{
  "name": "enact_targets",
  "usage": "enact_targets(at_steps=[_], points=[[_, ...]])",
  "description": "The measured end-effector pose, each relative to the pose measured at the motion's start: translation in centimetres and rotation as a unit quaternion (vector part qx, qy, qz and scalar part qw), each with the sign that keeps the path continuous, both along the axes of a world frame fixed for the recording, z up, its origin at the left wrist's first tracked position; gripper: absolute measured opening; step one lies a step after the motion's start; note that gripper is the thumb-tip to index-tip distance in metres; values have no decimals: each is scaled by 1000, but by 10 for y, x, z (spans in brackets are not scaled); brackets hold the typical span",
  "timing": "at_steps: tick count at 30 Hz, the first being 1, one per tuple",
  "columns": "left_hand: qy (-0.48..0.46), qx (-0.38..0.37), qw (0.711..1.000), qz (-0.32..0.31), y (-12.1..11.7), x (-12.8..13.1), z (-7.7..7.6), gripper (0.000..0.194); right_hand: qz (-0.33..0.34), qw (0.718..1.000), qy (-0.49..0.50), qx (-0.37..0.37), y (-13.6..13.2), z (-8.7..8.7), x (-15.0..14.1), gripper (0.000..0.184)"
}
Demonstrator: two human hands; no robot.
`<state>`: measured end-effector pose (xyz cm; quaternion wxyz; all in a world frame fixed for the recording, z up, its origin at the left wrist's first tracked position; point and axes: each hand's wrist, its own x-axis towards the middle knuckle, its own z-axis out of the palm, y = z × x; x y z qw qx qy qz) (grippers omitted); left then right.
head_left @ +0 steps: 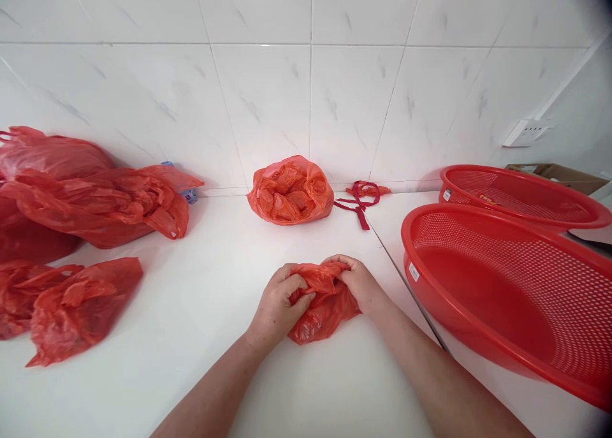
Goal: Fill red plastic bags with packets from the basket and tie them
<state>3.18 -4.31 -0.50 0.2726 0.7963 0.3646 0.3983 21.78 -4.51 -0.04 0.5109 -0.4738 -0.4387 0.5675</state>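
Observation:
A crumpled red plastic bag rests on the white table, with both hands gripping its upper edge. On the bag's left side, my left hand pinches the film between thumb and fingers. Across from it, my right hand holds the right side of the rim, its fingertips partly hidden by the plastic. Whatever the bag contains, if anything, is hidden. Just behind it sits another red plastic bag, its top folded open and more red film bunched inside.
Several filled or crumpled red bags lie at the left. At the right stand two red perforated baskets, one behind the other, with a cardboard box beyond. Dark red straps lie near the tiled wall.

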Motion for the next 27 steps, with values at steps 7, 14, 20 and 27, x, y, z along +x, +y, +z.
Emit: enact_targets(at_steps=[7, 14, 20, 27], points=[[18, 4, 999, 27, 4, -1, -2, 11, 44, 972, 228, -24, -2, 6, 14, 21], [-43, 70, 994, 73, 2, -12, 10, 15, -105, 992, -39, 57, 12, -6, 25, 12], [-67, 129, 971, 191, 14, -35, 19, 17, -293, 886, -347, 91, 32, -21, 52, 11], [-29, 116, 971, 209, 23, -43, 18, 19, -303, 854, -422, 35, 38, -29, 58, 19]])
